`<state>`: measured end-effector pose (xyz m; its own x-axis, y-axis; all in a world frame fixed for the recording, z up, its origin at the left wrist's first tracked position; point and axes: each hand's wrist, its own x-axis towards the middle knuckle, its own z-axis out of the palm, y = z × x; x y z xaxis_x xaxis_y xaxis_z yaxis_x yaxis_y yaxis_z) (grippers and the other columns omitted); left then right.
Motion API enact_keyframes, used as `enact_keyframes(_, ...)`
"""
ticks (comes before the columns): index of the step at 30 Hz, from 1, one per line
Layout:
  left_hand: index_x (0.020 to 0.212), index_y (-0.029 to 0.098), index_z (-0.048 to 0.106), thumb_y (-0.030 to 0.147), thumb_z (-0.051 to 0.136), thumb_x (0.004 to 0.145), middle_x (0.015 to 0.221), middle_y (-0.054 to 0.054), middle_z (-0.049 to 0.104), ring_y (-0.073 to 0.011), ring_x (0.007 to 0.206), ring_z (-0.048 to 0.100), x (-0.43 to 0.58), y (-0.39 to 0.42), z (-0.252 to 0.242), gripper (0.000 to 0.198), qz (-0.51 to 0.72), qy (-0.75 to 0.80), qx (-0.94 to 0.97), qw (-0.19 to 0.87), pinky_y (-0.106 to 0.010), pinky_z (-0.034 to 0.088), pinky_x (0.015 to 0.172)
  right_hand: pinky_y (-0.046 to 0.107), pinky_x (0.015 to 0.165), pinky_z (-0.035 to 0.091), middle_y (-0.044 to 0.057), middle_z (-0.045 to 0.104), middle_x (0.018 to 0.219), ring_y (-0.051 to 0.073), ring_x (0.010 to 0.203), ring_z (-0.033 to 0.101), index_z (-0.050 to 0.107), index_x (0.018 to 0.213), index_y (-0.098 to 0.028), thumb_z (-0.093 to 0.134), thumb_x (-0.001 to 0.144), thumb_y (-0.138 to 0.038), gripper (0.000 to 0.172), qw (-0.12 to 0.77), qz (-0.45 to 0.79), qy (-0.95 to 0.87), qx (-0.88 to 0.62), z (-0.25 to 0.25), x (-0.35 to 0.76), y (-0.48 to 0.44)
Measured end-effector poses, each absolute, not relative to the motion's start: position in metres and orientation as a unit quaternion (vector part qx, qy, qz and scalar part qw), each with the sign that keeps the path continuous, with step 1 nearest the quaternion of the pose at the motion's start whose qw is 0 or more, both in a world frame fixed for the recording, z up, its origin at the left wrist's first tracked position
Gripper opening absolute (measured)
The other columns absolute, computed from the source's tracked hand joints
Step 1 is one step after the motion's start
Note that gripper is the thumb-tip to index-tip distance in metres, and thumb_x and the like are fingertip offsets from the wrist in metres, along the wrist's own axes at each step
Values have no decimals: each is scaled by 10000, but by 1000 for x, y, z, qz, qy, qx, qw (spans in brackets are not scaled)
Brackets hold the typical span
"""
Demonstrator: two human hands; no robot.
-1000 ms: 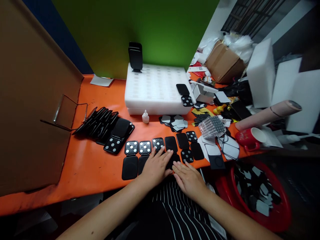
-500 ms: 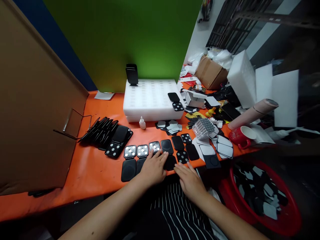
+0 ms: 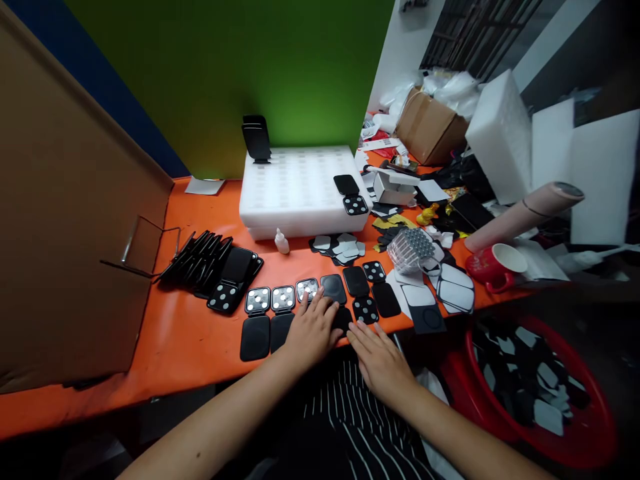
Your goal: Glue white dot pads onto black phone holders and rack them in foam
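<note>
A row of black hinged plates [image 3: 255,338] lies unfolded along the front edge of the orange bench [image 3: 190,360], each one a pair of rounded squares. The three pairs on the left have their dotted halves, marked with pale round spots, on the far side; farther right, some pairs lie the other way round, plain half away from the person.

The left hand [image 3: 311,330] rests palm down over the middle of the row, its fingers straight and slightly spread, with nothing visibly gripped. It hides part of the plates beneath it, and its fingertips reach the third and fourth pairs. The right hand [image 3: 379,357] is stretched out at the bench edge, its fingers long and close together, and nothing shows in its grasp. Its fingertips are beside the near halves of the fourth and fifth pairs; whether they touch them, I cannot tell.

To the left of the row, more plates lean in an overlapping pile [image 3: 200,263] beside a bent wire frame [image 3: 131,240]. Behind the row stands a small white bottle [image 3: 281,241], with a scatter of cut pads [image 3: 347,250] to its right. Farther back, a white foam block [image 3: 295,180] bears one upright black stand [image 3: 257,139]. At the right are a red mug [image 3: 481,268], a pale flask [image 3: 525,217] and, below the bench, a red tub [image 3: 600,427] of scraps.
</note>
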<state>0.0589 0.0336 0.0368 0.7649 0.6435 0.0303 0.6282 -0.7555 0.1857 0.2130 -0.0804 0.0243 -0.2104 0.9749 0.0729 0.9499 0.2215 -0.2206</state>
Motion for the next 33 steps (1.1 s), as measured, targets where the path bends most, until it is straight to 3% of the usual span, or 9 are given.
enact_keyframes(4, 1204, 206, 459, 451, 452, 818, 1322, -39, 415, -246, 1299, 185, 61, 40, 31, 457, 40, 324, 940, 101, -479, 78, 1064, 426, 1062, 201, 64, 407, 1334, 195, 1244, 336, 399, 1288, -169, 418, 816, -177, 473, 53, 63, -794, -602, 19, 213, -76)
enact_keyframes(11, 1176, 214, 480, 450, 490, 799, 1298, -38, 443, -262, 1297, 183, 64, 49, 32, 445, 11, 318, 940, 119, -500, 126, 1051, 420, 1040, 233, 121, 494, 1254, 220, 1186, 416, 510, 1193, -110, 409, 836, -190, 379, 35, 27, -810, -585, 12, 207, -64)
enact_keyframes(18, 1172, 218, 477, 418, 488, 807, 1277, -68, 455, -272, 1283, 220, 65, 46, 31, 416, 22, 326, 940, 101, -529, 140, 1033, 437, 1049, 204, 26, 504, 1259, 192, 1206, 391, 487, 1218, -235, 434, 823, -207, 400, 41, 98, -794, -599, 25, 218, -54)
enact_keyframes(23, 1145, 217, 490, 364, 470, 827, 1248, -64, 478, -258, 1268, 260, 64, 47, 35, 351, 43, 322, 943, 74, -510, 167, 1027, 396, 1030, 252, 24, 542, 1218, 204, 1206, 376, 547, 1157, -211, 435, 806, -172, 370, 83, 102, -780, -612, 36, 214, -57)
enact_keyframes(27, 1094, 214, 519, 290, 440, 842, 1195, -42, 525, -240, 1261, 279, 64, 47, 39, 275, 47, 305, 949, 64, -493, 150, 1038, 327, 863, 407, 23, 626, 1023, 184, 989, 515, 562, 1116, -253, 419, 821, -156, 342, 117, 107, -753, -638, 50, 214, -74)
enact_keyframes(30, 1155, 182, 485, 405, 488, 801, 1241, -74, 488, -275, 1270, 248, 64, 42, 39, 418, 49, 315, 946, 65, -511, 111, 1042, 314, 769, 432, 28, 639, 880, 176, 837, 546, 596, 1044, -254, 404, 840, -174, 292, 128, 113, -723, -670, 59, 229, -79)
enact_keyframes(33, 1191, 198, 457, 457, 506, 777, 1266, -68, 467, -290, 1274, 233, 62, 38, 38, 491, 46, 335, 937, 82, -529, 82, 1040, 309, 764, 431, 43, 637, 891, 181, 845, 549, 604, 1032, -226, 376, 854, -191, 291, 157, 121, -676, -710, 62, 252, -69)
